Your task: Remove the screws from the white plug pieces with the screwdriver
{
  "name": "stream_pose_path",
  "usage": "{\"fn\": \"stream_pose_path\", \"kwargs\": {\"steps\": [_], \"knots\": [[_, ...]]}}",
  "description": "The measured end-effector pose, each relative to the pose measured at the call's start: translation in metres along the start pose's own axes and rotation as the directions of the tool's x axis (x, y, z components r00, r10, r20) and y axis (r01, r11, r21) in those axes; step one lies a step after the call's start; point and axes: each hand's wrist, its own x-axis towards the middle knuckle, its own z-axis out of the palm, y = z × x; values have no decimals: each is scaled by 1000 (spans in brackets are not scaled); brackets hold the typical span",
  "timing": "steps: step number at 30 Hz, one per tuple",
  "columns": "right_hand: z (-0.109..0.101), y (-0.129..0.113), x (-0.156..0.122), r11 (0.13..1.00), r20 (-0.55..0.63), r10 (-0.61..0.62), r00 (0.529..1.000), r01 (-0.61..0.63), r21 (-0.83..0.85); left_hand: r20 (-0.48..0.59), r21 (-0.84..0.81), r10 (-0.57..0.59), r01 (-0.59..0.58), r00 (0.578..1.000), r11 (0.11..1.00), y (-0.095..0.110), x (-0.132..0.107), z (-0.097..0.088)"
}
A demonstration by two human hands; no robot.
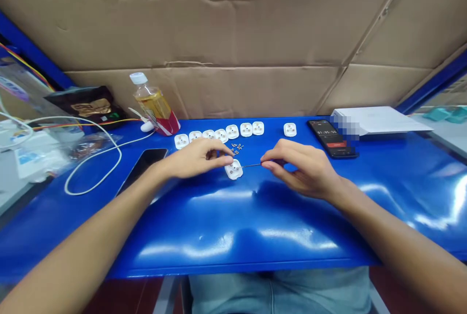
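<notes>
My left hand (199, 157) pinches a small white plastic plug piece (234, 170) at its upper edge, holding it against the blue table (233, 226). My right hand (299, 168) is closed round a thin screwdriver (251, 165) whose metal shaft points left, its tip at the white piece. A small heap of tiny screws (237, 148) lies just behind the piece. A row of several similar white pieces (221, 134) sits farther back, and one more white piece (290, 130) lies apart to the right.
A phone showing a timer (331, 138) and a flat white box (379, 119) lie back right. A dark phone (143, 165), a white cable (98, 158), a bottle of yellow drink (155, 105) and a dark pouch (89, 105) are at the left. Cardboard walls stand behind.
</notes>
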Motion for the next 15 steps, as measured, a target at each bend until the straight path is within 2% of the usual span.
{"fn": "stream_pose_path", "kwargs": {"steps": [3, 6, 10, 15], "knots": [[0, -2, 0, 1000, 6, -11, 1000, 11, 0, 90, -2, 59, -59, 994, 998, -3, -3, 0], [3, -2, 0, 1000, 23, -18, 1000, 19, -8, 134, -23, 91, -88, 987, 996, -6, -3, 3], [6, -2, 0, 1000, 28, -10, 1000, 11, -29, 137, -55, 81, -74, 987, 996, -8, -3, 7], [8, -2, -1, 994, -44, -39, 998, 34, -101, 110, -91, 77, -67, 991, 994, -7, -2, 12]]}}
